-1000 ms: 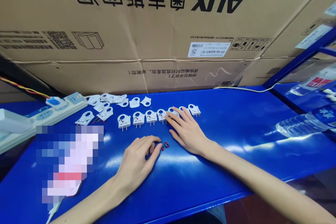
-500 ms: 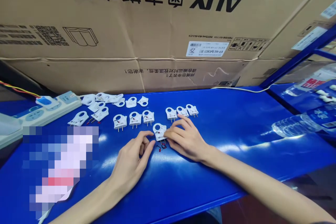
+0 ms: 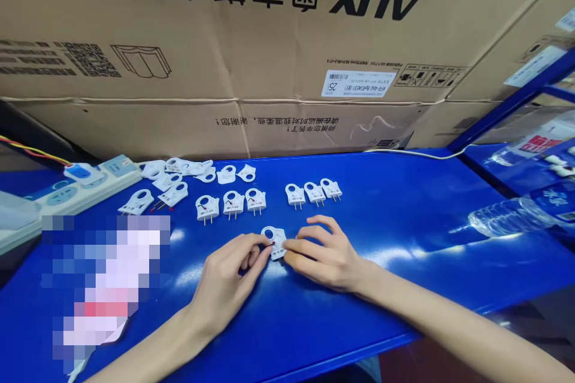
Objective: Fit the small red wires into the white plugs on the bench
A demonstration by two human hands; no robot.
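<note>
A white two-pin plug casing [image 3: 279, 243] with a round ring hole lies on the blue table between my hands. My left hand [image 3: 233, 269] is closed, thumb and index fingertips meeting at the casing's left edge beside a tiny red part. My right hand [image 3: 326, 257] grips the right edge with its fingertips, other fingers raised and bent. Something dark shows under the casing's lower edge; the pins are hidden. Similar plug casings [image 3: 233, 204] stand in a group of three behind, with another three casings [image 3: 314, 192] to their right.
More white casings [image 3: 173, 194] are heaped at the back left. Beside them lies a power strip [image 3: 90, 188] with a plugged-in lead. A blurred-out item [image 3: 117, 275] covers the left front. Cardboard [image 3: 278, 72] walls the back; a water bottle [image 3: 507, 213] lies right.
The casing between my hands has come nearer to me and turned. My left fingertips now touch it. My right hand has drawn back from the right-hand row; the red-tipped wires below the casing are hidden.
</note>
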